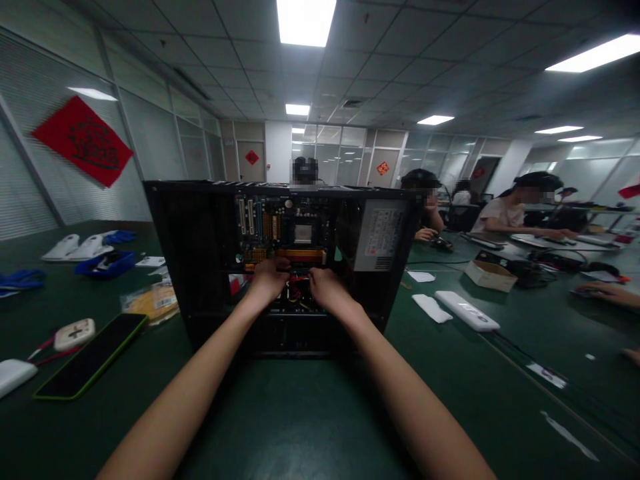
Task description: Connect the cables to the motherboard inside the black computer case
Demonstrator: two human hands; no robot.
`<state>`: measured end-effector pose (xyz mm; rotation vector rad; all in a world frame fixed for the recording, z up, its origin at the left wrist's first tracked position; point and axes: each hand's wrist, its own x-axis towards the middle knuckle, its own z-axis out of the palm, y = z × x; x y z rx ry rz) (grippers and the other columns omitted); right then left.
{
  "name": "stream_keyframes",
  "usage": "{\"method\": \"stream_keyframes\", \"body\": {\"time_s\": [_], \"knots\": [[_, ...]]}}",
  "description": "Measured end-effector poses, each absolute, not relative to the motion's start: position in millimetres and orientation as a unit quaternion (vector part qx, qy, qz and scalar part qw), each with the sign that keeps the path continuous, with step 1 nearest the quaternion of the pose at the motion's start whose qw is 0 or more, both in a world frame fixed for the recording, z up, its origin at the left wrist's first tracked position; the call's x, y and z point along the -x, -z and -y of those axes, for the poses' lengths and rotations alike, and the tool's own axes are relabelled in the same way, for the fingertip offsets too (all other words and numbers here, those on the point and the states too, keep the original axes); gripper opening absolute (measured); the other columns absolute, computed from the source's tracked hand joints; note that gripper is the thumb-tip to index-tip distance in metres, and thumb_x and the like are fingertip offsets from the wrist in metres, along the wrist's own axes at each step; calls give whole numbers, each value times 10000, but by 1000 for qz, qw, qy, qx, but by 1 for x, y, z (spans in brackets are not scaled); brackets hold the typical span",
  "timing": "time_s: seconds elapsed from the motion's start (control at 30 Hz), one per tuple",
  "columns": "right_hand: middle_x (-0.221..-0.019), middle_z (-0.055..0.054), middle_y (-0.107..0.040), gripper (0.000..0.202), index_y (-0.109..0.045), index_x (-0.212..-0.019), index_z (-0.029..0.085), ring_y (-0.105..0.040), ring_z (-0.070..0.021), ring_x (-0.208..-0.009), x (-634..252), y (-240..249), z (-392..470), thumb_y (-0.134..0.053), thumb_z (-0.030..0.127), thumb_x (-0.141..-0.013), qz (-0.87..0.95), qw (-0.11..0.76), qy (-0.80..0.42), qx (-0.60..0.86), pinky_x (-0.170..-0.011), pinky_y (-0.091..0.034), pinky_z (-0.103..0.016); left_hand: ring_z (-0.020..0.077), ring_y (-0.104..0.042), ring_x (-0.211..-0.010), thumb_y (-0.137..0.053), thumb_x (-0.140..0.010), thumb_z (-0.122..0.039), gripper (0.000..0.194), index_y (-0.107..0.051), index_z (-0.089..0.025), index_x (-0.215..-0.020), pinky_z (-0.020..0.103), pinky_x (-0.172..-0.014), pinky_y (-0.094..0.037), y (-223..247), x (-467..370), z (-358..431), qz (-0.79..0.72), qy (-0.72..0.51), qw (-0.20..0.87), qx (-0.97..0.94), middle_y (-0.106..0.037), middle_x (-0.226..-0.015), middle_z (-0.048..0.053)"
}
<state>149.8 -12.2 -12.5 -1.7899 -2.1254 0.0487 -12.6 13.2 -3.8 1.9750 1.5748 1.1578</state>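
The green table (pixel 300 413) is the largest thing. On it, at 12 o'clock from the person, the black computer case (pixel 185 253) stands upright, with its open side toward the person. The case is wide and box-shaped, dark inside, with thin straight edges. In its inner part at 1 to 2 o'clock there is a silver box (pixel 385 233) with a white label. Around 12 o'clock is the circuit board (pixel 315 217), carrying white slots (pixel 243 217), an orange slot (pixel 313 255) and a square metal piece (pixel 303 233).

Both hands are inside the case, near its middle. The left hand (pixel 269 280) is at the lower edge of the board, its fingers bent; the right hand (pixel 327 287) is beside the thin wires (pixel 299 292), with fingers curled narrow. I cannot tell if either hand holds something.

Between the two hands is a small gap, where the wires show. In front of the case's lower edge, at 6 o'clock, the table surface shows between the forearms. The phone (pixel 93 357) lies at 10 o'clock and the white power strip (pixel 467 311) at 2 o'clock, both apart from the case.
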Motion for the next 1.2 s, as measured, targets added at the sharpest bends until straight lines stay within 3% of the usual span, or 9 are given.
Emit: {"method": "stream_keyframes", "body": {"time_s": [0.3,0.77,1.2], "knots": [[-1050,-165,-711,311,-688,-1094,143,-691,-247,-958,-151,17,9,-395,200,-1008,753,155,-28,639,-746,-470,-275,230,-700,-1019,-692,-732,-39,332,-741,-111,-1052,289,-938,-517,2,10,-12,-596,-367,155,-698,-757,-1061,103],[-1094,-175,-704,323,-695,-1131,148,-686,-270,-1015,-149,12,8,-403,220,-1013,746,138,-47,650,-779,-501,-301,209,-716,-923,-735,-767,-176,181,-789,-159,-939,250,-791,-521,11,13,-24,-623,-332,164,-689,-779,-915,57],[-1105,-181,-700,313,-702,-1139,156,-688,-277,-1012,-148,9,9,-434,165,-976,748,123,-40,651,-803,-511,-322,186,-716,-772,-734,-757,-121,223,-779,-109,-975,228,-641,-518,23,19,-36,-603,-360,277,-656,-767,-810,74]]}}
